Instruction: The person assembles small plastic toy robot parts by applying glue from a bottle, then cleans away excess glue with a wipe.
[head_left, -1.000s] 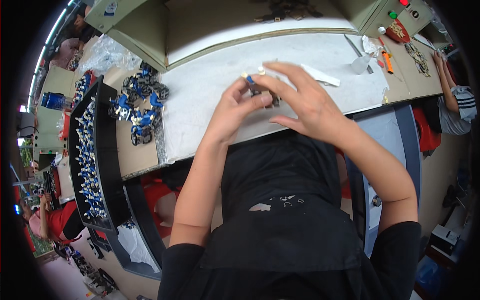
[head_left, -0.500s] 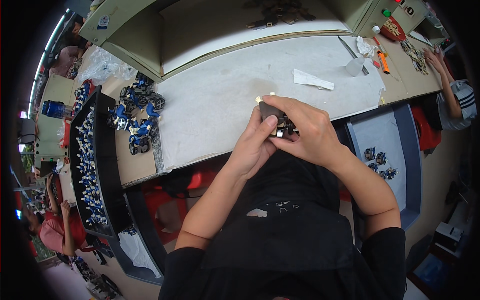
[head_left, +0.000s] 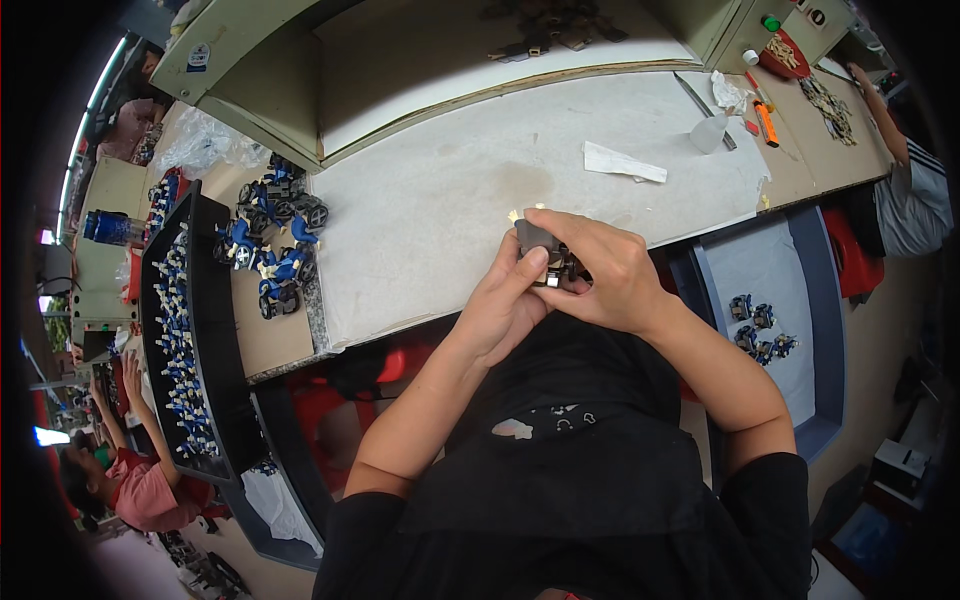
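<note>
Both hands meet over the near edge of the white work surface (head_left: 440, 220), holding one small dark toy part (head_left: 537, 237). The part has a grey top face, with pale cream tips sticking up and black and shiny bits below; its exact kind I cannot make out. My left hand (head_left: 500, 300) grips it from the left, the thumb pressed on the grey face. Around its right side curls my right hand (head_left: 615, 268), fingers over the top and thumb underneath. My fingers hide much of the part.
Blue toy figures on black wheels (head_left: 285, 265) crowd the left. Beyond them stands a long black tray (head_left: 222, 330) of small blue-and-cream figures. A blue-grey tray (head_left: 828, 400) at right holds several toys. A bottle (head_left: 708, 133), orange cutter (head_left: 766, 125) and paper strip (head_left: 625, 162) lie behind. Co-workers sit both sides.
My hands have lowered slightly toward me, still around the toy part. The left co-worker's arms and head have moved; the right co-worker's hands have shifted away.
</note>
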